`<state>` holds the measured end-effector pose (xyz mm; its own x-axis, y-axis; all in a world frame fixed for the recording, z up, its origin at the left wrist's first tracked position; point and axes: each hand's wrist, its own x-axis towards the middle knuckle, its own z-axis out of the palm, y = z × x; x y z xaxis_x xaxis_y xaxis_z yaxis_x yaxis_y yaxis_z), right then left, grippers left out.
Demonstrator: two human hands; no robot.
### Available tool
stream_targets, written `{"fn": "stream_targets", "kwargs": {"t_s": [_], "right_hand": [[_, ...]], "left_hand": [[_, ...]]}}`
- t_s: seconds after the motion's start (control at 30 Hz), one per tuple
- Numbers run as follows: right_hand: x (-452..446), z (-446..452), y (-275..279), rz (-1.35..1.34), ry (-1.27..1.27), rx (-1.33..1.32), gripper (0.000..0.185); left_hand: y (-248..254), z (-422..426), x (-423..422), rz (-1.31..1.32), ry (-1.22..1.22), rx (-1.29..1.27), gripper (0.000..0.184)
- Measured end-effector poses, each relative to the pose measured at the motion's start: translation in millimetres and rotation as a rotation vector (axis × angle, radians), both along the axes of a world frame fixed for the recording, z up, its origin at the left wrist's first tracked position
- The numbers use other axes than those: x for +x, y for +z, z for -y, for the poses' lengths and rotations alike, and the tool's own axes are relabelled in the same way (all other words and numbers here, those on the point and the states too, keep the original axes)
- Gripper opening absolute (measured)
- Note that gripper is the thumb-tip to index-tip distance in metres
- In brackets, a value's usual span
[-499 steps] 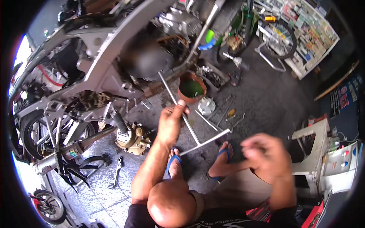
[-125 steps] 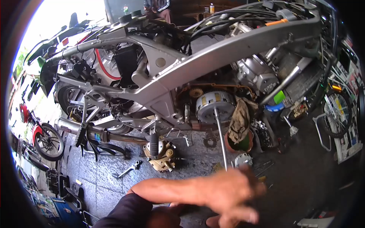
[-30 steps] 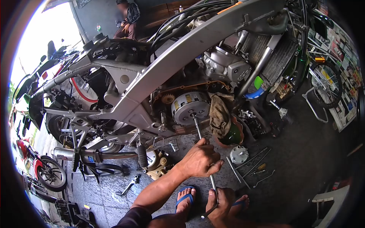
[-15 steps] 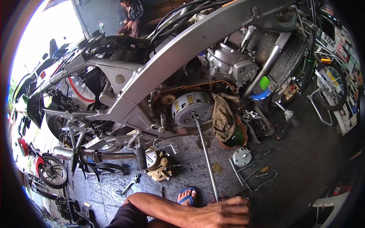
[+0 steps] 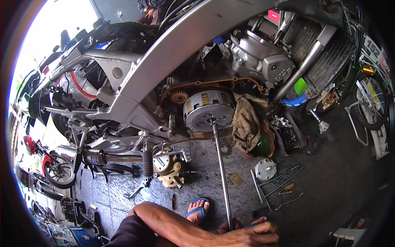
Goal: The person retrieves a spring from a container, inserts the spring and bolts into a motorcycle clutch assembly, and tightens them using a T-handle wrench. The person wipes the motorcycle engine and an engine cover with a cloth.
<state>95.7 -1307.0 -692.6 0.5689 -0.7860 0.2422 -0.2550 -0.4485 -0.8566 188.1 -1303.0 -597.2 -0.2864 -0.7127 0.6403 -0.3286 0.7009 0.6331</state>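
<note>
A long steel socket bar (image 5: 222, 173) slants up from my hands, its far end against a bolt on the face of the round clutch (image 5: 207, 115). The clutch sits in the uncovered side of the motorcycle engine. My left hand (image 5: 255, 236) is closed at the bar's near end, knuckles up; what lies inside its fingers is hidden. Under my left wrist, a few fingers of my right hand (image 5: 223, 227) show, closed around the bar; the remainder of that hand is covered. A stained rag (image 5: 246, 123) hangs beside the clutch over a green-lined bowl (image 5: 263, 145).
The motorcycle's grey frame (image 5: 164, 61) crosses above the engine. On the floor lie an engine cover (image 5: 166, 166), a round metal part (image 5: 265, 169) and several T-handled tools (image 5: 284, 181). My sandalled foot (image 5: 198, 210) stands left of the bar. Another person (image 5: 150, 12) sits behind.
The view has shifted, so the motorcycle and floor items appear displaced. My hands and the bar's near end sit slightly lower in view. The bar's far end remains against the clutch.
</note>
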Motion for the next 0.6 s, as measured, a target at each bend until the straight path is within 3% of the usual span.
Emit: {"fn": "stream_targets", "kwargs": {"t_s": [0.47, 0.6], "right_hand": [[4, -6, 3, 0.007, -0.012, -0.009, 0.018], [1, -17, 2, 0.008, -0.024, -0.007, 0.018]], "left_hand": [[6, -4, 4, -0.010, -0.032, 0.020, 0.021], [-14, -15, 0, -0.219, 0.109, -0.073, 0.027]]}}
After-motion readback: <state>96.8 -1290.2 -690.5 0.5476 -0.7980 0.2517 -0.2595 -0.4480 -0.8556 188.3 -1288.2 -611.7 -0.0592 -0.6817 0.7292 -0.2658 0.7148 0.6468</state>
